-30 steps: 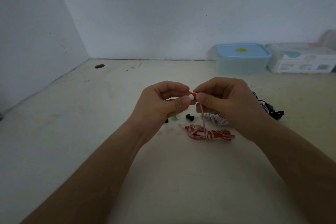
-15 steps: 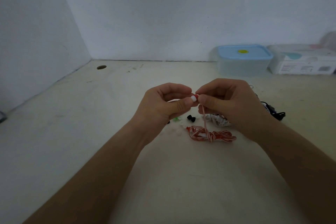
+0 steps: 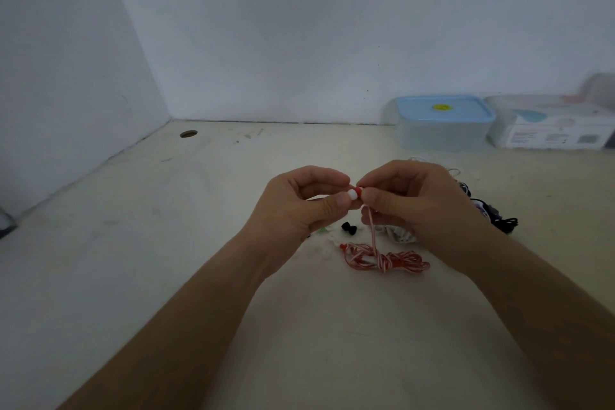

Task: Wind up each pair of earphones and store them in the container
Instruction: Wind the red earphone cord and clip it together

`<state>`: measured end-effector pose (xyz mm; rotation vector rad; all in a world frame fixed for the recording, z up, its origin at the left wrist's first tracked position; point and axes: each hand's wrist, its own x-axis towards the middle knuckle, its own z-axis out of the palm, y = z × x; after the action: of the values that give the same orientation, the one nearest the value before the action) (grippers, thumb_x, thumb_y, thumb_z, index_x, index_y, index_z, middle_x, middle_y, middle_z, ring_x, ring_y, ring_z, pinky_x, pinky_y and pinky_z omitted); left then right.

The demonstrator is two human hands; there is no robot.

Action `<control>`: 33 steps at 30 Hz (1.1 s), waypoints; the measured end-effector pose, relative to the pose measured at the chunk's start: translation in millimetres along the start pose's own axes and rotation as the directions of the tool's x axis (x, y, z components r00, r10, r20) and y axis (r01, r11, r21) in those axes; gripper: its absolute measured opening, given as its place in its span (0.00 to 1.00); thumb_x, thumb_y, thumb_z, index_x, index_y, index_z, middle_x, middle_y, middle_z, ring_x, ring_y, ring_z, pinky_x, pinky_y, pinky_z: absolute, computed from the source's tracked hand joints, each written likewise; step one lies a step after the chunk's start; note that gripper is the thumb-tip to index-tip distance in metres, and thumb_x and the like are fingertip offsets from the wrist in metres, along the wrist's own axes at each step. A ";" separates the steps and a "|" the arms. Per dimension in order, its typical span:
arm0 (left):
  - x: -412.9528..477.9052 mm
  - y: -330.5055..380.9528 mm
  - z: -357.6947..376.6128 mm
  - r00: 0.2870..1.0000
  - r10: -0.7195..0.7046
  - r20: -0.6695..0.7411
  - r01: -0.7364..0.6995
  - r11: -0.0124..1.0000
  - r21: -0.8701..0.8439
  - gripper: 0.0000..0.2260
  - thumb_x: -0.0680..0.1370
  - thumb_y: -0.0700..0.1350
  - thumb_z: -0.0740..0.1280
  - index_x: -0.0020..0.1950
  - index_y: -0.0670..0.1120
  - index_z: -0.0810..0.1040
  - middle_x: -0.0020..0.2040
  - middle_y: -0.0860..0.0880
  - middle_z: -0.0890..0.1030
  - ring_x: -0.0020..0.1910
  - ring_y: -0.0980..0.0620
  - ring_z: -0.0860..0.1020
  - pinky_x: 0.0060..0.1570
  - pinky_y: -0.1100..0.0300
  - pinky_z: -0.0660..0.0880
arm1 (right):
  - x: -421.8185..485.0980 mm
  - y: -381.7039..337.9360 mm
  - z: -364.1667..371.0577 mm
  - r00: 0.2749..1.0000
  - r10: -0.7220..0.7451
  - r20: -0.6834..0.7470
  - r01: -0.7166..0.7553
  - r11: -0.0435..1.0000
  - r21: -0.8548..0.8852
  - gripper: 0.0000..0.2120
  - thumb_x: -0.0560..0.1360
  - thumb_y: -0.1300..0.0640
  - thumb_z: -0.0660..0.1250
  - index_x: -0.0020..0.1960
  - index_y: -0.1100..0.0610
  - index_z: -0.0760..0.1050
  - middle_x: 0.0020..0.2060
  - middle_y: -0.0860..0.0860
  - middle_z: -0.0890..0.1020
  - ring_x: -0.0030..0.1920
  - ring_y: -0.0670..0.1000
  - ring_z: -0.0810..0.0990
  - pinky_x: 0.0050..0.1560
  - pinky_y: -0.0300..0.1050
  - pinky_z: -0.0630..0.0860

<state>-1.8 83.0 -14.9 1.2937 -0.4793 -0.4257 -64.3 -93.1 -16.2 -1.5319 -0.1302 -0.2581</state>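
Little moved since earlier frame: both hands hold same spot above table [image 3: 166,243], earbud [image 3: 354,193] between them. Left hand [image 3: 299,206] pinches earbud's white tip with thumb and forefinger. Right hand [image 3: 416,206] pinches its red body. Cord drops to loosely bunched red-white cable [image 3: 386,260] on table. Container [image 3: 442,121] at back right, lid on, well apart. Dark earphones [image 3: 492,213] lie behind right hand. Judged early: nothing seen stored, winding unfinished.
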 end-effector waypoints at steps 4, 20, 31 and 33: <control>0.9 -1.7 -0.4 1.000 0.007 -0.022 -0.006 1.000 0.026 0.13 0.63 0.40 0.76 0.46 0.42 0.82 0.42 0.45 0.85 0.41 0.49 0.85 0.43 0.63 0.79 | 1.3 3.6 0.1 0.989 -0.144 -0.019 0.136 0.966 -0.221 0.03 0.72 0.66 0.73 0.46 0.62 0.82 0.35 0.55 0.85 0.35 0.52 0.85 0.40 0.42 0.81; 2.0 -2.3 -2.1 1.000 -0.006 -0.023 0.006 1.000 0.015 0.13 0.63 0.40 0.75 0.46 0.42 0.82 0.42 0.44 0.85 0.41 0.49 0.85 0.42 0.63 0.80 | 1.3 5.7 2.1 0.989 -0.143 -0.024 0.135 0.967 -0.216 0.03 0.73 0.67 0.73 0.46 0.63 0.82 0.35 0.55 0.85 0.36 0.53 0.85 0.41 0.42 0.80; 1.9 -1.2 -1.9 1.000 -0.003 0.003 0.003 1.000 0.002 0.12 0.65 0.39 0.75 0.47 0.41 0.82 0.43 0.42 0.85 0.43 0.48 0.85 0.42 0.63 0.80 | -0.3 1.7 0.4 1.000 0.015 0.005 -0.015 1.000 -0.011 0.06 0.70 0.63 0.72 0.47 0.63 0.82 0.37 0.61 0.84 0.36 0.53 0.84 0.40 0.41 0.80; 2.0 -0.8 -2.3 1.000 -0.001 0.011 0.001 1.000 0.002 0.11 0.65 0.38 0.75 0.47 0.41 0.82 0.43 0.42 0.85 0.42 0.49 0.85 0.42 0.63 0.79 | -0.1 1.7 0.6 1.000 0.025 0.009 -0.025 1.000 0.003 0.08 0.68 0.61 0.73 0.46 0.62 0.82 0.37 0.60 0.84 0.36 0.53 0.84 0.40 0.41 0.80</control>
<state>1.0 83.5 -16.0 1.2944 -0.4883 -0.4338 -63.9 -92.5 -17.9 -1.5311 -0.1186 -0.2313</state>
